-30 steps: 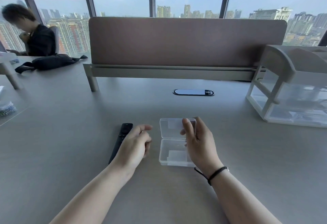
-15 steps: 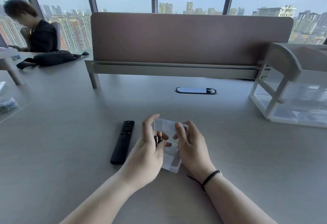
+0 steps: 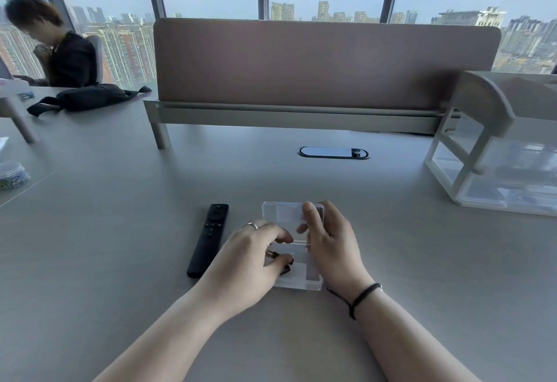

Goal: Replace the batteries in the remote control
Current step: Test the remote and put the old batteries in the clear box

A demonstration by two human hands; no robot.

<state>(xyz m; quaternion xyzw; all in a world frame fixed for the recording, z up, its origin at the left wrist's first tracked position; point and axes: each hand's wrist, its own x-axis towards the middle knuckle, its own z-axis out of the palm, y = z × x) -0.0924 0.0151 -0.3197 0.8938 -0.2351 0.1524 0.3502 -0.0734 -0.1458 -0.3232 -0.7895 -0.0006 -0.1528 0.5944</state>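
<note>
Head view: left hand (image 3: 250, 256) pinches batteries (image 3: 278, 261) inside clear box (image 3: 297, 280); right hand (image 3: 330, 238), fingers curled, grips its open lid, right of remote (image 3: 208, 238).

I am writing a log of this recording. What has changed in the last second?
The left hand went from beside the remote into the clear box, holding batteries. The right hand still steadies the box; the remote still lies on the desk.
</note>
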